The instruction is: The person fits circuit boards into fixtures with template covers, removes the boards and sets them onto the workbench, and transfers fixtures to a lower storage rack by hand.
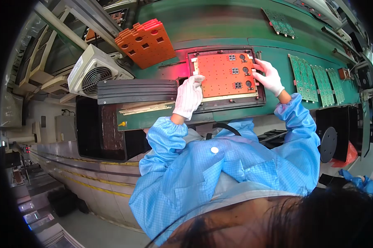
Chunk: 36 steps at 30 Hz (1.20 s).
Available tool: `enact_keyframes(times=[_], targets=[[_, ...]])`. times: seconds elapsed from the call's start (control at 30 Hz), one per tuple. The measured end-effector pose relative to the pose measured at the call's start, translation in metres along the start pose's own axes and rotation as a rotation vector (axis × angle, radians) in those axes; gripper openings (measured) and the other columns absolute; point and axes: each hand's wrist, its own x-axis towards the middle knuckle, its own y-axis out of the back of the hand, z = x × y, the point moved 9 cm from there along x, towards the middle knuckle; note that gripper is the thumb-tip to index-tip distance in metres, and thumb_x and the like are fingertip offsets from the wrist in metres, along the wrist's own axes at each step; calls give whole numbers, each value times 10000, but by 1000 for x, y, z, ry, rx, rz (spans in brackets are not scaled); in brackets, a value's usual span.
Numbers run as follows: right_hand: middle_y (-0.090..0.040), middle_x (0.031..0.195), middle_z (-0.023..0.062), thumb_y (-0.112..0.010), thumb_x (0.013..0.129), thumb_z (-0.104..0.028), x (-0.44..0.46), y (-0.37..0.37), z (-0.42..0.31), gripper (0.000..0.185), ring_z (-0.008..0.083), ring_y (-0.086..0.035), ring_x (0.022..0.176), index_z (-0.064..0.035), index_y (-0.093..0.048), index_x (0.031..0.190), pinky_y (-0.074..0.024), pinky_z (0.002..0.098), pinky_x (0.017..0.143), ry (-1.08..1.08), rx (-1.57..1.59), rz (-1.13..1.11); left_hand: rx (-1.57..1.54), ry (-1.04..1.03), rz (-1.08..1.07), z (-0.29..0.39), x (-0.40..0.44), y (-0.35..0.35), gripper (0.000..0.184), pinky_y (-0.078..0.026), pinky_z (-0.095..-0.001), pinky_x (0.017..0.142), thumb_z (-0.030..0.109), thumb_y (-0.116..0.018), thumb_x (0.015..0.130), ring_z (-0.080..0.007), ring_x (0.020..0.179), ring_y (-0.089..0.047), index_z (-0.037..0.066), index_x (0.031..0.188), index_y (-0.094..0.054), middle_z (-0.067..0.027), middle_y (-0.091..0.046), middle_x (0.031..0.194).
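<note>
The flat, orange-red, perforated rectangular plate (223, 76) lies in a dark rectangular frame (232, 104) on the green worktop (161, 120), at twelve o'clock from the person. It looks light, stiff and perhaps slippery under fabric; its nine and three o'clock edges offer the best hold. The white-gloved left hand (189, 97) curls at nine, its grip unclear; the white-gloved right hand (270, 78) is half open at three, thumb and fingers apart.

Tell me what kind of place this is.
Probably an electronics assembly workshop: green circuit boards lie on a green bench, an orange plate sits in a dark frame, and the person wears a blue smock and pale gloves.
</note>
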Motion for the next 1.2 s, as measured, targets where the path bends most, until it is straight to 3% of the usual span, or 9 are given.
enact_keyframes(times=[0.07,0.2,0.33,0.43,0.63,0.97,1.1,1.17,1.2], targets=[[-517,1245,161,-627,815,-161,1,-12,20,636,200,-532,1122,59,-334,1335,-426,300,929,-121,475,-53,12,3,5,0,-1,0,292,-497,-315,783,27,-521,795,-245,922,-649,59,1086,-518,-115,-648,1018],[-526,1233,151,-613,820,-93,-7,-15,-23,671,164,-499,1125,61,-261,1370,-419,273,919,-67,799,-178,-173,-42,47,-1,-5,5,278,-494,-311,781,48,-531,806,-234,934,-642,62,1083,-508,-103,-652,997],[-558,1179,170,-610,813,-140,-3,-12,-89,569,253,-540,1092,8,-383,1313,-450,332,843,359,19,79,-74,-12,30,-1,-6,1,304,-495,-316,778,57,-533,810,-232,937,-641,60,1109,-482,-104,-650,1004],[-591,1086,182,-607,800,-209,13,-5,-68,536,338,-548,1004,12,-434,1257,-441,403,845,246,-517,231,-59,-7,20,-1,-9,2,298,-497,-324,781,45,-529,804,-241,939,-640,54,1099,-485,-119,-642,1019],[-553,1022,248,-592,795,-296,-2,-20,-41,499,388,-524,980,-20,-495,1199,-446,444,815,179,-633,120,-177,-35,95,2,-12,6,303,-505,-354,781,-15,-519,750,-267,848,-635,69,1041,-530,-128,-604,943],[-477,1290,196,-650,811,-117,3,-1,-4,630,204,-482,1175,83,-340,1321,-385,308,982,-114,877,40,-240,29,2,-22,-10,-5,323,-482,-308,807,76,-517,826,-235,944,-620,51,1145,-475,-122,-634,1006],[-430,1338,177,-598,830,-38,28,9,-36,627,201,-488,1162,50,-281,1363,-394,304,978,-20,1094,7,-387,70,7,4,-3,17,355,-457,-278,845,109,-529,835,-208,1009,-597,25,1172,-456,-128,-615,1083],[-429,1333,171,-585,837,-23,45,20,-67,627,199,-496,1150,35,-265,1373,-423,303,954,27,1109,-4,-862,221,60,0,1,27,365,-432,-260,885,81,-537,823,-198,1074,-563,2,1170,-453,-132,-573,1171],[-463,1295,166,-583,839,-20,55,29,-86,618,189,-511,1127,37,-269,1368,-456,287,919,99,1033,22,-676,110,109,-8,3,33,399,-413,-264,922,40,-521,818,-212,1142,-521,-7,1202,-422,-141,-540,1212]])
